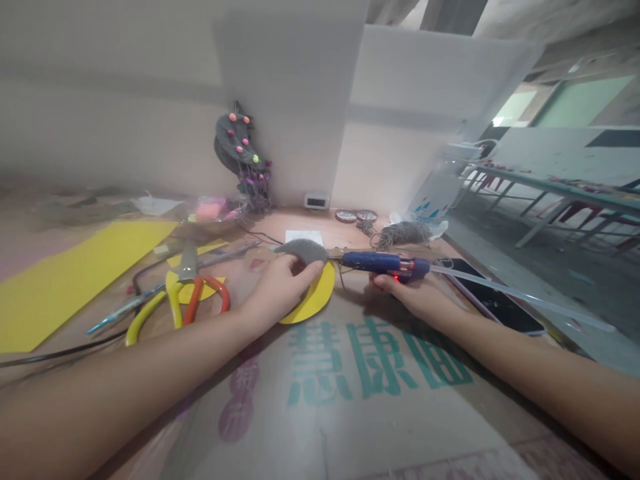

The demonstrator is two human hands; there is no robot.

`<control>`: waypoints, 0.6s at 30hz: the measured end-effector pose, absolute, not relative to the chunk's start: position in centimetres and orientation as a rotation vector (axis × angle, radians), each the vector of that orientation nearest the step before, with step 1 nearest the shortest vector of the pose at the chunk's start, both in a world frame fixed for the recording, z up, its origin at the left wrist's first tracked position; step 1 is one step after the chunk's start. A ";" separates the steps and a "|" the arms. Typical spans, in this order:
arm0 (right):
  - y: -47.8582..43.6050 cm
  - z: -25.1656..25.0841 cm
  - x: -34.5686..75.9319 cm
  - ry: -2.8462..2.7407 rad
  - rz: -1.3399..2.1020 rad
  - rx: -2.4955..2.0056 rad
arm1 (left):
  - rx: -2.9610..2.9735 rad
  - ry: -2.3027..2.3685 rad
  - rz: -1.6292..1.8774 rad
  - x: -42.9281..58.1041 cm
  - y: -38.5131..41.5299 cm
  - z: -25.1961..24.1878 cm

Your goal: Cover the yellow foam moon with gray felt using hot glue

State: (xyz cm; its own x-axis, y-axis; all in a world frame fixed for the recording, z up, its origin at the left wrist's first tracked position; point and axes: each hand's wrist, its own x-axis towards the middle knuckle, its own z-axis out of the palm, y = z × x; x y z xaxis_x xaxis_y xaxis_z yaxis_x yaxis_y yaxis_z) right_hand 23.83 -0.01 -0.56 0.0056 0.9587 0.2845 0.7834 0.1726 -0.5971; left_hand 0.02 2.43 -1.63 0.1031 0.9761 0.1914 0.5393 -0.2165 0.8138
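Note:
My right hand (pixel 407 290) is wrapped round a blue hot glue gun (pixel 373 261), with a red light glowing on its side and a long clear glue stick (pixel 520 295) sticking out of its back. The nozzle points left and meets the edge of a grey crescent-like piece (pixel 307 249). My left hand (pixel 283 283) pinches that grey piece between thumb and fingers. Below it lies a round yellow sheet piece (pixel 315 297), partly hidden by my left hand. Whether the grey and yellow pieces are joined, I cannot tell.
Scissors (pixel 189 263), orange-handled and yellow-handled, lie left beside a yellow sheet (pixel 85 280). Grey yarn (pixel 405 233) and a phone (pixel 493 297) are at right. A grey crescent with coloured balls (pixel 233 143) stands behind, near a small digital display (pixel 317 201) and a clear bottle (pixel 440 183).

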 end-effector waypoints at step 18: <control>-0.4 -0.5 23.7 -1.814 0.434 -1.644 | 1.823 1.480 1.005 0.0 2.8 -2.0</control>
State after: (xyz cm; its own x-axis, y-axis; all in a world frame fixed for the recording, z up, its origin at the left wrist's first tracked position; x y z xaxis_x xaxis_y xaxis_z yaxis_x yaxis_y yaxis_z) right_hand 23.70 -0.39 -0.46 -0.0089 0.9713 0.2377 0.7585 0.1615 -0.6313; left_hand -0.03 2.80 -2.00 0.1014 0.9759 0.1933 0.5400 -0.2172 0.8132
